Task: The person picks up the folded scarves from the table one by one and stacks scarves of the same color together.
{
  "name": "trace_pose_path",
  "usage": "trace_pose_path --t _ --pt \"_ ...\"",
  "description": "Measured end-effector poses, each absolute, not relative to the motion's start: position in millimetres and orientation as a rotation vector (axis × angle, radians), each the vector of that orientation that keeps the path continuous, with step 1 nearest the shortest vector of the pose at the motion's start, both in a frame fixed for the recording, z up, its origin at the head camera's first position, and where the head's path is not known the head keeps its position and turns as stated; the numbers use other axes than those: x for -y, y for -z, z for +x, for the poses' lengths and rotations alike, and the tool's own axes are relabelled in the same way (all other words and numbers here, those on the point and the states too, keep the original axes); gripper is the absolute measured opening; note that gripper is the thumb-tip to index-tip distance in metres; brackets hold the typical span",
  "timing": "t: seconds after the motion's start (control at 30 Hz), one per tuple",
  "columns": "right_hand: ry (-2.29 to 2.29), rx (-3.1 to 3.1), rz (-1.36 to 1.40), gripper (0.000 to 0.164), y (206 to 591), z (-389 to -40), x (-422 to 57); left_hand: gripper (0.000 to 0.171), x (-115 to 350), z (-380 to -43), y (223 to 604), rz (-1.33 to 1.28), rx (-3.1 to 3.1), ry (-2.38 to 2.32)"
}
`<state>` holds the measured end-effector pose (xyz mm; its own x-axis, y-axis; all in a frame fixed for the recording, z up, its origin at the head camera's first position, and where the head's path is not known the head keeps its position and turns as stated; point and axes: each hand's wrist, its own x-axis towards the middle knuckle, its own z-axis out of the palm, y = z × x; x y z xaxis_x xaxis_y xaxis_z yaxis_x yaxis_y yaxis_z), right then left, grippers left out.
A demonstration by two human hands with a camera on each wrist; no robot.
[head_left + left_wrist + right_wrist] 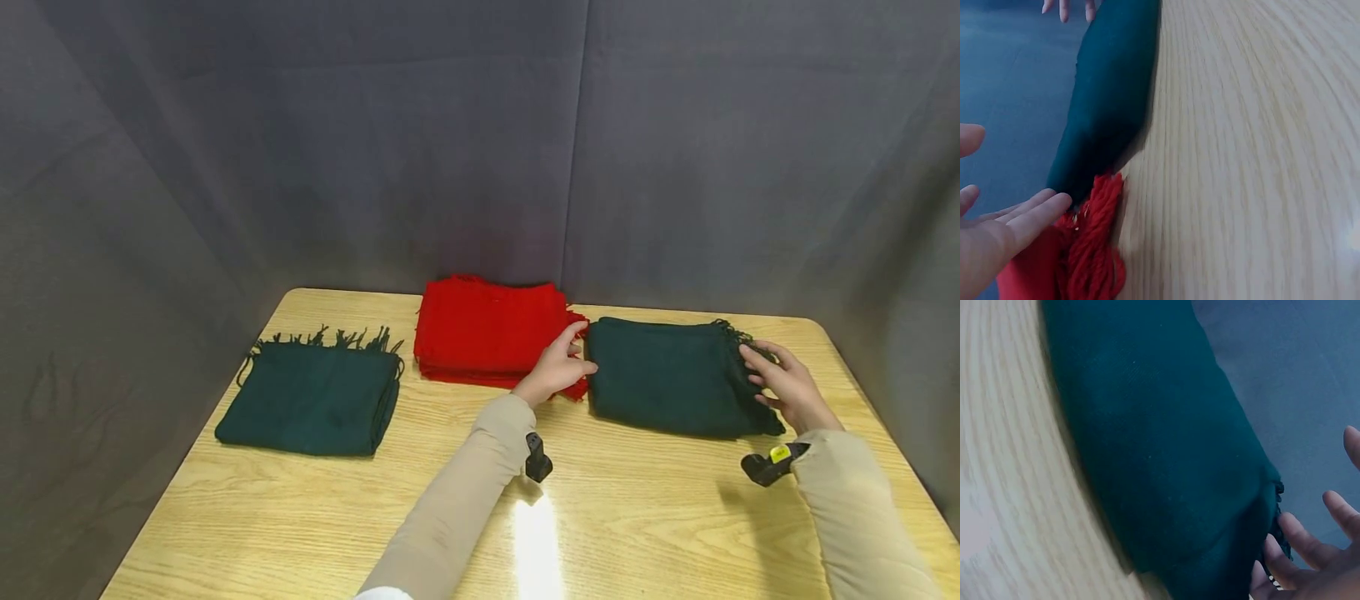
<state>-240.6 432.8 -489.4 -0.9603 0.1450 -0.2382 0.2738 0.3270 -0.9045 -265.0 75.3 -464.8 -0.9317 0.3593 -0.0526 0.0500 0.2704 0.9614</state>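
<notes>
A folded dark green scarf (663, 379) with a fringed right end lies at the right of the table. My left hand (557, 364) is at its left edge, over the red fringe, fingers spread and holding nothing. My right hand (791, 385) is at the fringed right end, its fingers parted and loosely bent. In the right wrist view, the fingertips (1275, 547) come right at the green scarf's fringed edge. The left wrist view has the left fingers (1038, 215) where the green scarf (1113, 69) meets the red fringe (1094, 244).
A folded red scarf (487, 329) lies at the back middle, its fringe beside the green scarf. Another folded green scarf (307, 396) is at the left, fringe toward the back. Grey curtains (420, 150) stand behind and beside the wooden table (637, 517).
</notes>
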Motion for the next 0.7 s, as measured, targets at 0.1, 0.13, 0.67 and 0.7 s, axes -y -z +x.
trace_pose_path --t 0.1,0.13,0.67,0.7 --pt "1.675 -2.466 0.376 0.081 469.0 -228.0 -413.8 0.07 -80.3 -264.5 466.2 0.395 -2.3 -1.68" --pt "1.661 -2.469 0.366 0.082 463.8 -224.9 -408.3 0.071 -81.6 -264.2 465.9 0.394 -2.302 -1.67" --pt "1.423 -2.557 0.239 0.088 462.9 -220.8 -391.9 0.075 -98.5 -260.1 481.7 0.259 -2.248 -1.708" --pt "1.409 -2.568 0.243 0.088 463.2 -220.9 -391.7 0.075 -98.6 -259.8 482.0 0.251 -2.241 -1.71"
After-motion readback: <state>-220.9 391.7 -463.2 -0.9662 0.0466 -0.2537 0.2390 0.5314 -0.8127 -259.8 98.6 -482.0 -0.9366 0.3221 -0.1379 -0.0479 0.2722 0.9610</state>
